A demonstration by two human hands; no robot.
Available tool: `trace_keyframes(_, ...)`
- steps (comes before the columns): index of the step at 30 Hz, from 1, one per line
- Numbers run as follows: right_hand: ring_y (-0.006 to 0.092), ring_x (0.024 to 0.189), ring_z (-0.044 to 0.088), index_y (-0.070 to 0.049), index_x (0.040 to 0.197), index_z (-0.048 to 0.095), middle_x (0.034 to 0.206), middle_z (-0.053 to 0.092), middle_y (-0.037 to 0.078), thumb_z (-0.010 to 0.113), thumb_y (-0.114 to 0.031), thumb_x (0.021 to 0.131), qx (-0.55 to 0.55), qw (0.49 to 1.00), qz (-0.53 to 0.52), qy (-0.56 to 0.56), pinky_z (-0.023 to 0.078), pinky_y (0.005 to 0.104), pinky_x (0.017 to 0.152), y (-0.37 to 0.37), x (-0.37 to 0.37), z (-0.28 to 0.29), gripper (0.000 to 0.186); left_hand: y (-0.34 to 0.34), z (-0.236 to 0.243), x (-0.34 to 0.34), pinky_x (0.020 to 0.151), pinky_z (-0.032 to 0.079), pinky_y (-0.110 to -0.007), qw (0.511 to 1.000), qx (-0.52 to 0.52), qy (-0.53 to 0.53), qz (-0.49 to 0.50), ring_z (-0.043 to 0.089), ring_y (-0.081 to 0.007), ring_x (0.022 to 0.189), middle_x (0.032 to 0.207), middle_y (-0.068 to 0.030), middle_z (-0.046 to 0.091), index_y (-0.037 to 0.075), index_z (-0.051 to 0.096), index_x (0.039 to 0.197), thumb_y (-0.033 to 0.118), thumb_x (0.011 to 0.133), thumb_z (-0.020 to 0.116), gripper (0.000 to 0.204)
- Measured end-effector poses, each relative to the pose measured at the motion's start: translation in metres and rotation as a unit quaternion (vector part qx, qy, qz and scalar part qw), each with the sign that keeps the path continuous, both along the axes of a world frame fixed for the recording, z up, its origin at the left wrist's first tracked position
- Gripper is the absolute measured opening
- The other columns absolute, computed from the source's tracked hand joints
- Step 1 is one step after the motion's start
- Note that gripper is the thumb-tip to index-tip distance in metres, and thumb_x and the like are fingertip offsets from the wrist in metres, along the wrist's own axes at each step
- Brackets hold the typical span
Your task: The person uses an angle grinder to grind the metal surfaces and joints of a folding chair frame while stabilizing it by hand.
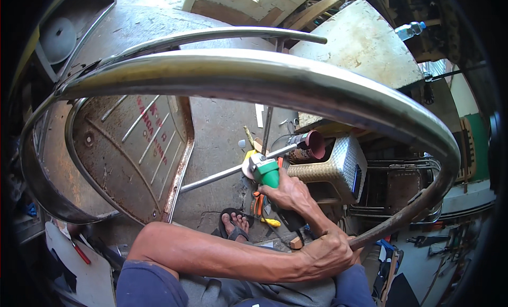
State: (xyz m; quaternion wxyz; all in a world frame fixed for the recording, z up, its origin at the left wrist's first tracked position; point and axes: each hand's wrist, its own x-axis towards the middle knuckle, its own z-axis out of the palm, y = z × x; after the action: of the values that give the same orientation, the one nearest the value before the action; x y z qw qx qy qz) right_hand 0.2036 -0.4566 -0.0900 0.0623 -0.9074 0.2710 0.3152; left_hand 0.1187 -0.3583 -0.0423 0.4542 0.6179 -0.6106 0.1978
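A chrome metal chair frame (317,85) of bent tube arches across the view in front of me. My left hand (328,254) is closed around the lower right end of its tube, with my left forearm crossing in front of my body. In my right hand (291,193) is a green and black angle grinder (266,172), its disc at the head's left side. The grinder's head is beside a straight metal tube (211,179) of the frame; whether the disc touches it I cannot tell. A rusty metal panel (119,143) with slots and red lettering sits within the frame at left.
A stool with a woven pattern (336,167) and a reddish bucket (316,145) stand right of the grinder. Orange-handled pliers (257,204) lie on the concrete floor near my sandalled foot (234,222). A worn board (360,42) and a plastic bottle (410,30) are at far right.
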Motion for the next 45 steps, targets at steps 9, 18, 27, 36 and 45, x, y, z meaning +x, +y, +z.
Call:
trace_keyframes(9,0.0474,0.108,0.069,-0.002,0.143,0.043,0.112,0.07,0.032,0.068,-0.062,0.08,0.0,0.999,0.039,0.033,0.052,0.0533,0.096,-0.031,-0.002,-0.002,0.09,0.006,0.002,0.01,0.044,0.039,-0.038,1.0,0.023,-0.018,0.0,0.055,-0.0187,0.052,0.061,-0.0059,0.06,0.0,0.071,0.089,0.02,0.086,0.059,0.023)
trace_keyframes(18,0.05,0.106,0.069,0.003,0.13,0.05,0.109,0.069,0.037,0.064,-0.047,0.08,-0.176,0.984,0.023,-0.003,0.052,0.056,0.096,-0.087,0.014,0.027,0.072,0.009,0.009,0.014,0.045,0.039,-0.038,1.0,0.023,0.017,-0.01,0.055,-0.0182,0.049,0.056,-0.0057,0.058,0.005,0.069,0.075,0.02,0.087,0.06,0.021)
trace_keyframes(27,0.0475,0.106,0.069,0.002,0.134,0.051,0.113,0.07,0.034,0.067,-0.053,0.078,-0.144,0.988,0.057,0.012,0.053,0.0536,0.095,-0.076,0.04,0.014,0.079,0.008,0.003,0.011,0.046,0.037,-0.037,1.0,0.027,-0.007,0.007,0.052,-0.017,0.047,0.057,-0.0043,0.057,0.005,0.068,0.076,0.02,0.09,0.059,0.023)
trace_keyframes(36,0.04,0.107,0.072,0.007,0.131,0.053,0.113,0.072,0.029,0.07,-0.055,0.08,-0.145,0.978,0.128,0.082,0.055,0.0471,0.093,-0.083,0.076,0.013,0.082,0.007,0.001,0.011,0.047,0.036,-0.037,0.999,0.033,-0.003,-0.004,0.052,-0.0158,0.048,0.058,-0.0019,0.056,0.007,0.066,0.074,0.023,0.087,0.061,0.021)
trace_keyframes(45,0.034,0.111,0.071,0.002,0.114,0.07,0.116,0.073,0.021,0.071,-0.055,0.079,-0.235,0.947,0.189,0.113,0.055,0.0441,0.094,-0.107,0.104,-0.008,0.067,0.015,0.011,0.012,0.045,0.036,-0.035,1.0,0.008,0.0,0.015,0.053,-0.0141,0.048,0.058,0.0015,0.053,0.007,0.064,0.085,0.02,0.088,0.059,0.014)
